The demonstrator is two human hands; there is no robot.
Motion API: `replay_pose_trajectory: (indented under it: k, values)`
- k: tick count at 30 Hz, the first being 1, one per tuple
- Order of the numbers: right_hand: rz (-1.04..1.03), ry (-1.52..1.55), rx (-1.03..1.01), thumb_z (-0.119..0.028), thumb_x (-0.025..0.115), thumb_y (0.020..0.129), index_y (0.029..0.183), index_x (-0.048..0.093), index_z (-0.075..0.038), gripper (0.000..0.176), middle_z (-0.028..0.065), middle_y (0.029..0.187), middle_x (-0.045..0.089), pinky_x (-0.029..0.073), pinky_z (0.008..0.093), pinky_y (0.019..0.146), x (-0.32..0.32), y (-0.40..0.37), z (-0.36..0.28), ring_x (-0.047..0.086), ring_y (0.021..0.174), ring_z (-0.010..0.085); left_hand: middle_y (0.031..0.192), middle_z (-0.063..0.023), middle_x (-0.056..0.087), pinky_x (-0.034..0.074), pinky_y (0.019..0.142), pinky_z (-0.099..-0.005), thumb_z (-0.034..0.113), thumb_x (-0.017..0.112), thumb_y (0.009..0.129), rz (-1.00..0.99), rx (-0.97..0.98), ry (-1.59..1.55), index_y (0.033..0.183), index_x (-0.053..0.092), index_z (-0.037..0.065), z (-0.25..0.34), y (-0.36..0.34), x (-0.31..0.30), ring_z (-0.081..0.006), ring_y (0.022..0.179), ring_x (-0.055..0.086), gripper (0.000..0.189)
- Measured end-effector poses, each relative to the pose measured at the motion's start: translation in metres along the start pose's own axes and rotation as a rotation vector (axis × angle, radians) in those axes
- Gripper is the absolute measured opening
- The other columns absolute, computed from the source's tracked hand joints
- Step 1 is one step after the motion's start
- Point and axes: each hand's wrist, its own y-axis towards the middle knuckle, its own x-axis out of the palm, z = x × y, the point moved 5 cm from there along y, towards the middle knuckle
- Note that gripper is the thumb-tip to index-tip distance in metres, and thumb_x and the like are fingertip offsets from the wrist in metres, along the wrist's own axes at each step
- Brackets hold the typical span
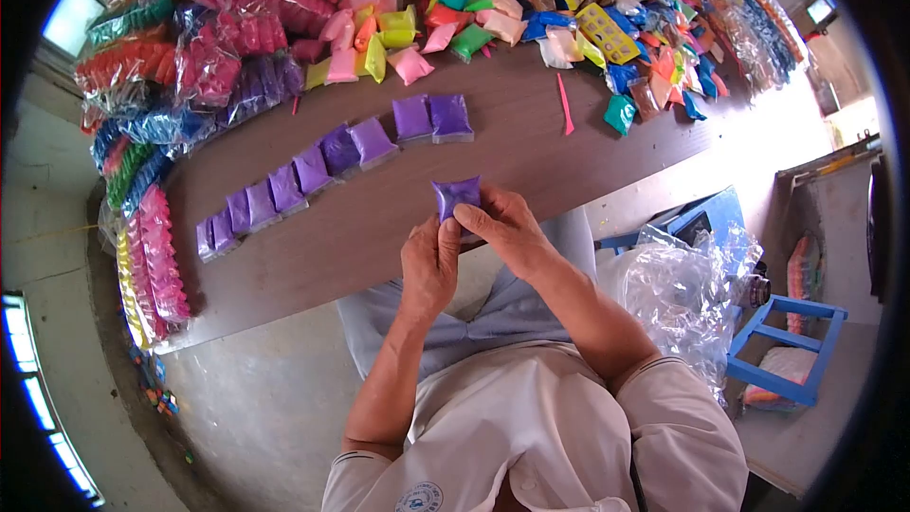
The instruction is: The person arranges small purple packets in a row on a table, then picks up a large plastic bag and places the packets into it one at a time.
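A small purple packet (457, 195) of soft filling is held up at the near edge of the brown table (379, 256). My right hand (505, 226) pinches it from the right, thumb across its face. My left hand (432, 258) is closed at its lower left corner, thumb upward; some of its fingers are hidden. Beyond my hands, a slanting row of purple packets (311, 170) lies side by side on the table. Two more purple packets (449, 118) end that row at the upper right.
Bundled packets in pink, orange and blue (213, 47) pile up at the left. Loose colourful packets (474, 9) heap along the back. A thin pink stick (565, 104) lies on the table. Clear plastic bags (678, 294) and a blue stool frame (789, 346) are at the right.
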Motion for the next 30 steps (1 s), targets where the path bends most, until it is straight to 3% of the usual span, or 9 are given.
replay_pose_trajectory:
  k: [8,13,17,21,23,24,25,28,30]
  values:
    - [0.023,-0.071,-0.074,-0.023,0.063,0.097,0.103,0.063,0.001,0.025,-0.0012,0.088,0.062,0.05,0.026,0.073,-0.001,0.001,-0.006,0.056,0.081,0.0068,0.075,-0.0189,0.059,0.04,0.066,-0.0457,0.027,0.049,0.103,0.005,0.021,-0.006,0.087,0.059,0.001,0.006,-0.001,-0.002,-0.0394,0.07,0.052,0.033]
    - [0.21,-0.602,-0.15,-0.022,0.067,0.092,0.094,0.06,0.002,0.024,-0.0028,0.079,0.058,0.045,0.0274,0.061,-0.025,0.0,-0.036,0.049,0.071,0.006,0.068,-0.0164,0.053,0.038,0.064,-0.0467,0.024,0.052,0.1,0.028,0.203,0.222,0.076,0.054,0.002,0.012,0.0,0.003,-0.0386,0.068,0.049,0.032]
    - [0.486,-0.786,-0.254,-0.021,0.068,0.089,0.083,0.057,0.002,0.026,0.0109,0.066,0.053,0.041,0.0333,0.057,-0.09,0.048,-0.051,0.043,0.061,0.0143,0.063,-0.0121,0.05,0.036,0.061,-0.0431,0.016,0.057,0.095,0.087,0.333,0.349,0.069,0.052,0.005,0.026,-0.004,0.008,-0.0331,0.064,0.049,0.028]
    - [0.487,-0.977,-0.345,-0.026,0.067,0.091,0.075,0.051,0.0,0.035,0.0072,0.063,0.051,0.04,0.0347,0.055,-0.096,0.084,-0.057,0.051,0.059,0.0175,0.061,-0.0101,0.049,0.035,0.06,-0.0419,0.012,0.059,0.092,0.106,0.348,0.386,0.067,0.053,0.007,0.024,-0.005,0.01,-0.0302,0.061,0.049,0.026]
    - [0.509,-1.207,-0.234,-0.029,0.069,0.089,0.075,0.052,0.002,0.037,0.0164,0.068,0.058,0.043,0.0409,0.06,-0.09,0.091,-0.052,0.059,0.064,0.0308,0.06,-0.0095,0.048,0.035,0.06,-0.0418,0.011,0.06,0.09,0.104,0.35,0.396,0.066,0.054,0.007,0.025,-0.005,0.009,-0.0293,0.06,0.049,0.025]
    - [0.506,-1.272,-0.184,-0.032,0.071,0.087,0.083,0.059,0.001,0.035,0.0189,0.08,0.065,0.046,0.0462,0.068,-0.089,0.094,-0.052,0.063,0.079,0.0391,0.06,-0.0089,0.048,0.035,0.059,-0.0416,0.01,0.061,0.089,0.115,0.359,0.39,0.067,0.054,0.007,0.025,-0.005,0.009,-0.0288,0.06,0.049,0.024]
    - [0.51,-1.277,-0.188,-0.032,0.071,0.087,0.083,0.059,0.001,0.035,0.0189,0.08,0.065,0.046,0.0462,0.068,-0.09,0.094,-0.05,0.063,0.079,0.0391,0.059,-0.0083,0.048,0.035,0.059,-0.0414,0.009,0.062,0.089,0.123,0.367,0.383,0.067,0.055,0.007,0.026,-0.006,0.009,-0.0282,0.06,0.049,0.023]
    - [0.627,-1.374,-0.444,-0.039,0.069,0.086,0.117,0.057,-0.005,0.048,0.0191,0.096,0.065,0.049,0.0484,0.078,-0.084,0.084,-0.061,0.063,0.092,0.0394,0.058,-0.0067,0.048,0.036,0.059,-0.0408,0.008,0.063,0.087,0.119,0.387,0.414,0.067,0.056,0.008,0.031,-0.006,0.009,-0.0268,0.06,0.049,0.021]
    - [0.595,-1.365,-0.422,-0.039,0.069,0.085,0.119,0.056,-0.005,0.05,0.0189,0.095,0.065,0.049,0.0479,0.077,-0.083,0.083,-0.064,0.063,0.091,0.0392,0.059,-0.0074,0.048,0.034,0.059,-0.0407,0.006,0.063,0.086,0.124,0.406,0.394,0.067,0.055,0.007,0.032,-0.006,0.01,-0.0276,0.059,0.048,0.021]
